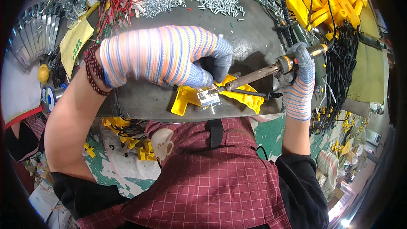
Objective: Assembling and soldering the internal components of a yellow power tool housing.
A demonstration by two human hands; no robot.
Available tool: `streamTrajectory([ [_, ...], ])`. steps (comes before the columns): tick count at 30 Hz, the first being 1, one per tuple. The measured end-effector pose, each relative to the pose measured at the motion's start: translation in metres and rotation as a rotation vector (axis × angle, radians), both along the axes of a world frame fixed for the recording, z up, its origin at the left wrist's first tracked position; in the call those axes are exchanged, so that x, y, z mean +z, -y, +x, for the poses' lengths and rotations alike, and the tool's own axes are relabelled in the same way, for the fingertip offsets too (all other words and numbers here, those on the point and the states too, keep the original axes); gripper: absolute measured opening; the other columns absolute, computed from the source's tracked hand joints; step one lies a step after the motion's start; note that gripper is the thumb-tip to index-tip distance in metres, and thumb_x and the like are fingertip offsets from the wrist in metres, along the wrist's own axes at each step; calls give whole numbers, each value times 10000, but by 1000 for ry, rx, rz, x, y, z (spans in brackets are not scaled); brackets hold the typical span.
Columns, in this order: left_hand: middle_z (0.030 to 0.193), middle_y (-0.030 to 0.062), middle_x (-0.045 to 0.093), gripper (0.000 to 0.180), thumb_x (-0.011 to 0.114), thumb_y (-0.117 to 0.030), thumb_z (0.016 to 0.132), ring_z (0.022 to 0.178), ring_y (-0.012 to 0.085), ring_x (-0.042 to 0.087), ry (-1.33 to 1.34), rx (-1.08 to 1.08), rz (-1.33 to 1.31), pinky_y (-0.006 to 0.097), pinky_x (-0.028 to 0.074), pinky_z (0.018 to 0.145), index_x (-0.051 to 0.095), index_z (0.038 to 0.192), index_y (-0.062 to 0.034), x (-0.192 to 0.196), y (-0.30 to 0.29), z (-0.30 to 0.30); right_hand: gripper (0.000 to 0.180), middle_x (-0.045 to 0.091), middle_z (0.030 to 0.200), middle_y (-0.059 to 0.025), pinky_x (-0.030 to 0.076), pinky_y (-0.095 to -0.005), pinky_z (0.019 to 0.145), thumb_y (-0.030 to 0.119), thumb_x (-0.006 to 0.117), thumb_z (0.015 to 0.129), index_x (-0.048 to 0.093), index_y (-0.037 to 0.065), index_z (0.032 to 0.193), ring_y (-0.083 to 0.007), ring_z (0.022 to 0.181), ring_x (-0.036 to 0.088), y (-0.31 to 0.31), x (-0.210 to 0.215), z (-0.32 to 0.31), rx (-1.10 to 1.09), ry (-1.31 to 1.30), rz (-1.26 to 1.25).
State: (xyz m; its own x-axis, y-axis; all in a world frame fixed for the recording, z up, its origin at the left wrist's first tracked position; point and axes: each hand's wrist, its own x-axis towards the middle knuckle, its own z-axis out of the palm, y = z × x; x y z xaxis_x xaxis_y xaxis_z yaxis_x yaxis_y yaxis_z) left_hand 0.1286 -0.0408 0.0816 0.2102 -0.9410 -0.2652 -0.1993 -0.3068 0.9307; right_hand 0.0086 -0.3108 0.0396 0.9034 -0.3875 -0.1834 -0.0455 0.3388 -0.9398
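While applying heat at the small pale component (pixel 208 97), support the work on the grey bench (pixel 148 101) and steer the soldering iron (pixel 254 76) only from the insulated handle (pixel 316 51). Location of the small pale component: at the centre, close to the near edge of the grey bench, against the yellow plastic part (pixel 183 99). Right hand (pixel 302 82): gripping the soldering iron by the handle, clear of the bare metal barrel. Left hand (pixel 159 55): fingers bent, fingertips just beside the iron's tip; not possible to tell if pinching a lead, solder or the component itself.

Recommended practice, by judgement: touch the tip to metal only, long enough to wet the joint, then lift straight off. Avoid contact between hot barrel and yellow plastic part, likely to soften quickly; likewise with the black cable (pixel 250 93), along the near side of the barrel. Draw the left fingertips back as far as possible; do not rely on the striped knit glove (pixel 140 59) as a heat shield. Avoid any tug during cooling.

Brands and writing: none legible on component or iron. On the yellow sheet (pixel 77 41), far left: green round marks, not resolvable as text. On the maroon checked apron (pixel 212 178), near: pale patch (pixel 162 144) at left, dark figure unreadable. On the blue-and-white spool (pixel 51 96), left: no readable label
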Motion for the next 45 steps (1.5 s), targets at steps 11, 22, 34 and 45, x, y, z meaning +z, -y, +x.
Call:
streamTrajectory([
  [11,829,48,635,251,671,-122,838,758,110,596,86,-228,205,282,496,665,606,1062,-32,13,24,14,187,617,857,21,516,-276,617,279,706,908,625,139,1003,-111,715,610,13,-5,-5,20,16,24],
  [22,833,51,632,257,687,-151,835,766,121,592,112,-273,200,304,489,668,600,1047,-34,6,28,19,210,552,751,55,449,-203,505,273,748,854,593,160,939,-50,582,546,0,-3,7,-105,-38,37],
  [34,799,60,643,251,712,-173,820,733,122,594,163,-225,121,317,479,649,615,1011,-40,3,25,14,209,596,854,35,529,-265,667,247,725,874,621,146,1025,-98,720,603,2,-5,3,-58,45,80],
  [45,821,65,662,303,727,-236,791,743,160,621,236,-153,146,322,490,661,634,1023,-65,9,14,14,179,643,751,13,520,-268,582,333,665,909,641,156,904,-116,610,616,7,36,32,-117,-7,145],
])
